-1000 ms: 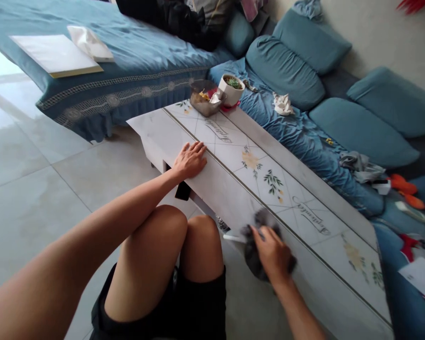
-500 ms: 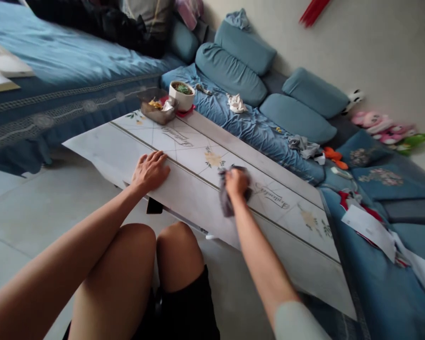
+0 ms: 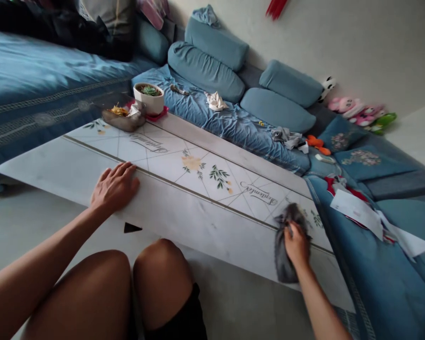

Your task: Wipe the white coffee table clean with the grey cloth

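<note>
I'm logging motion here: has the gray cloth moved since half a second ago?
Yes, rightward: the gray cloth, held in the right hand, has gone from left to right of the right-hand lettering on the table.

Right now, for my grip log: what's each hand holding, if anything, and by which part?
Right hand: crumpled dark grey cloth, around its middle. Left hand: nothing; it rests on the white marble-patterned table.

I can read "September" two times, in curly dark letters (image 3: 258, 192), both on the long white table top (image 3: 194, 222) with yellow flowers (image 3: 192, 163) and green leaves (image 3: 218, 176).
</note>
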A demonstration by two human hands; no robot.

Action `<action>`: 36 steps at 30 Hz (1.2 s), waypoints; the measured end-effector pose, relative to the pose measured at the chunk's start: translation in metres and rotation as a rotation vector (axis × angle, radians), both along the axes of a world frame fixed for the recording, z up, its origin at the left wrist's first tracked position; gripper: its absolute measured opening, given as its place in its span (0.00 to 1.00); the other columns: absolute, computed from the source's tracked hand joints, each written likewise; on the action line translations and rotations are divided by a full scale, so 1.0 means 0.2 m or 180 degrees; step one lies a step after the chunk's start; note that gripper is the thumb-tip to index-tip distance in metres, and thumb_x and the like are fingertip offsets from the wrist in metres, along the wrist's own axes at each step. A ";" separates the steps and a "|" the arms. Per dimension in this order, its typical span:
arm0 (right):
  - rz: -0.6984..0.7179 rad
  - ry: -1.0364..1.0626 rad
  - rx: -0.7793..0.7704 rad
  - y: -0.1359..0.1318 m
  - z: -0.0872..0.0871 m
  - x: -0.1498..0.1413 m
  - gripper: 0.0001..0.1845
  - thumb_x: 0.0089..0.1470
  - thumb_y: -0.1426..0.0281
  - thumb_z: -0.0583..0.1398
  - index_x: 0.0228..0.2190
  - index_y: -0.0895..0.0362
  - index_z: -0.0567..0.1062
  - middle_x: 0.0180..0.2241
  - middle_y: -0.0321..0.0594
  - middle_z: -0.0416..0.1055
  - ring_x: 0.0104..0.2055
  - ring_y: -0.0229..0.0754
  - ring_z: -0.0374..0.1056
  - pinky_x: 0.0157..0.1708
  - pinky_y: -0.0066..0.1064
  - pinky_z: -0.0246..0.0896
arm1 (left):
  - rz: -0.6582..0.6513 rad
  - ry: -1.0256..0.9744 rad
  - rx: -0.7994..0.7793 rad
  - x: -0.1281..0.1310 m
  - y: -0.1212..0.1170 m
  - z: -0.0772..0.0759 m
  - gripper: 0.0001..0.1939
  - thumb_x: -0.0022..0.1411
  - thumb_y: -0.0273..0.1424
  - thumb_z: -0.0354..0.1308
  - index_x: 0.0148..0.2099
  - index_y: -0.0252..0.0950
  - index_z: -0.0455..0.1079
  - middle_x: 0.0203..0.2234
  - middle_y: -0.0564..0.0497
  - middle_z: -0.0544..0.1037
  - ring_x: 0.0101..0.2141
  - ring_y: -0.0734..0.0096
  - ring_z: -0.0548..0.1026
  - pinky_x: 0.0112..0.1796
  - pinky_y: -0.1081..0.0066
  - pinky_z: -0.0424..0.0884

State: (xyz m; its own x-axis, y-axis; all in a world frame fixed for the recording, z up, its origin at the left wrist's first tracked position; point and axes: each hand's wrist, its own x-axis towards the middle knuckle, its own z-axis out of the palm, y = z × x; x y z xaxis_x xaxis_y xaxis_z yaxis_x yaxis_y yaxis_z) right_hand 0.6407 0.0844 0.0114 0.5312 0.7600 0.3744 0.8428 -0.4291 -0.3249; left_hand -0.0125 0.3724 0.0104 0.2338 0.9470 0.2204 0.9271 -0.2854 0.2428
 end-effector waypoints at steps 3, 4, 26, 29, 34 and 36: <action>-0.0911 0.0063 -0.0639 0.27 0.20 0.17 0.33 0.68 0.64 0.51 0.63 0.68 0.80 0.62 0.73 0.77 0.69 0.72 0.69 0.70 0.67 0.64 | 0.0049 0.0063 -0.0011 0.01 0.00 0.02 0.38 0.83 0.46 0.37 0.81 0.31 0.65 0.81 0.38 0.66 0.81 0.47 0.61 0.81 0.41 0.53; -0.0976 0.0090 -0.0757 0.41 0.26 0.14 0.34 0.67 0.67 0.50 0.64 0.74 0.78 0.62 0.78 0.75 0.70 0.74 0.68 0.70 0.69 0.62 | 0.0059 0.0074 -0.0020 0.01 0.00 0.02 0.38 0.83 0.46 0.37 0.81 0.32 0.65 0.81 0.38 0.66 0.81 0.48 0.61 0.81 0.41 0.54; -0.0630 0.0419 -0.0268 0.56 0.10 0.60 0.32 0.70 0.61 0.56 0.66 0.60 0.83 0.66 0.70 0.77 0.74 0.68 0.70 0.74 0.67 0.62 | 0.0167 0.0027 -0.0003 -0.01 0.01 -0.01 0.40 0.78 0.51 0.36 0.86 0.51 0.57 0.81 0.44 0.68 0.81 0.52 0.65 0.83 0.44 0.53; -0.1651 0.0537 -0.0346 0.71 0.20 0.78 0.32 0.70 0.60 0.55 0.66 0.58 0.84 0.65 0.78 0.75 0.73 0.74 0.70 0.67 0.75 0.62 | 0.0172 0.0052 0.0034 -0.02 0.01 -0.03 0.39 0.79 0.49 0.37 0.86 0.50 0.58 0.80 0.44 0.69 0.81 0.52 0.65 0.83 0.43 0.55; -0.1050 0.0414 -0.0528 1.50 0.28 0.34 0.30 0.73 0.65 0.53 0.64 0.62 0.85 0.63 0.86 0.73 0.70 0.71 0.73 0.65 0.66 0.63 | 0.0139 0.0083 0.0015 -0.01 0.00 -0.03 0.35 0.80 0.43 0.45 0.83 0.50 0.65 0.79 0.46 0.71 0.80 0.52 0.66 0.81 0.42 0.62; -0.0285 0.0294 -0.0599 1.87 0.27 -0.04 0.31 0.73 0.69 0.54 0.67 0.69 0.81 0.64 0.82 0.74 0.72 0.68 0.71 0.69 0.60 0.61 | 0.0153 0.0083 0.0057 -0.01 0.00 -0.02 0.34 0.79 0.42 0.47 0.82 0.53 0.66 0.78 0.47 0.72 0.79 0.53 0.67 0.81 0.42 0.63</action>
